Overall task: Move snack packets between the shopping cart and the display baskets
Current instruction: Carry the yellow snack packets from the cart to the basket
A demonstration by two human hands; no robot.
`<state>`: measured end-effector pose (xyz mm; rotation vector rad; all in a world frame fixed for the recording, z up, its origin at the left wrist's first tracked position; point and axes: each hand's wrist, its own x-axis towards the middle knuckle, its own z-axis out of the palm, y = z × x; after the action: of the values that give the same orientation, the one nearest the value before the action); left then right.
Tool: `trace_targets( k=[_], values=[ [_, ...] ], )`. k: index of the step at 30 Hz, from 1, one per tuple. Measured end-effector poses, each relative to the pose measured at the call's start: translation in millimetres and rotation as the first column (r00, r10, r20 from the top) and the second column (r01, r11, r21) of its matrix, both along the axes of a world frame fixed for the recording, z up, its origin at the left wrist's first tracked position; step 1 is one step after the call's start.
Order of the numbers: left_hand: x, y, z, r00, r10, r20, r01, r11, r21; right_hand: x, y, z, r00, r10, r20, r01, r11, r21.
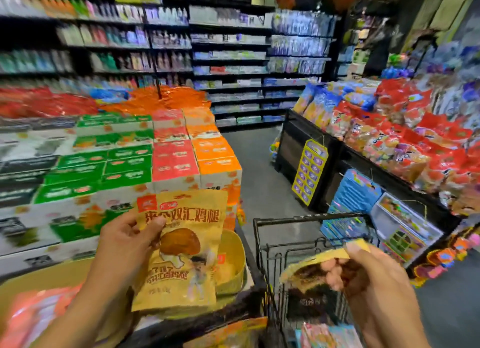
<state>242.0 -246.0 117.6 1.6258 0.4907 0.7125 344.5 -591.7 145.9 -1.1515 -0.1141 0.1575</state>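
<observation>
Above the shopping cart [311,243], each hand grips a snack packet [181,249].

2 hands [124,246] – 2 yellow snack pkts [181,249] – 1 cart [309,219].

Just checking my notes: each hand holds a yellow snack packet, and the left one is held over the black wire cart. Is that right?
Not quite. The head view shows the left hand holding its yellow packet over the yellow display basket, beside the black wire cart. It is the right hand whose packet is over the cart.
</observation>
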Motion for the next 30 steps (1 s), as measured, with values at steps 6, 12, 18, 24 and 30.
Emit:
trace_targets(
  k=[6,12,18,24,30],
  values=[
    [32,51,21,0.962,-0.210,-0.172,0.268,0.836,0.478,-4,66,11,0.997,0.073,0.006,-0.073,0.996,-0.047],
    [106,72,-19,0.738,-0.347,-0.579,0.675,0.367,0.640,-8,112,17,0.999,0.028,-0.019,-0.029,0.998,-0.059],
    [154,81,-120,0.394,-0.307,-0.866,0.910,0.266,0.319,-15,147,21,1.000,-0.005,0.000,0.005,0.993,-0.119],
    [141,90,-178,0.487,-0.274,-0.829,0.838,0.413,0.356,-9,170,16,0.998,0.052,0.028,-0.045,0.979,-0.198],
    [94,119,-141,0.726,-0.399,-0.561,0.638,0.696,0.329,25,199,-11,0.975,0.222,0.001,-0.201,0.885,-0.421]
  ],
)
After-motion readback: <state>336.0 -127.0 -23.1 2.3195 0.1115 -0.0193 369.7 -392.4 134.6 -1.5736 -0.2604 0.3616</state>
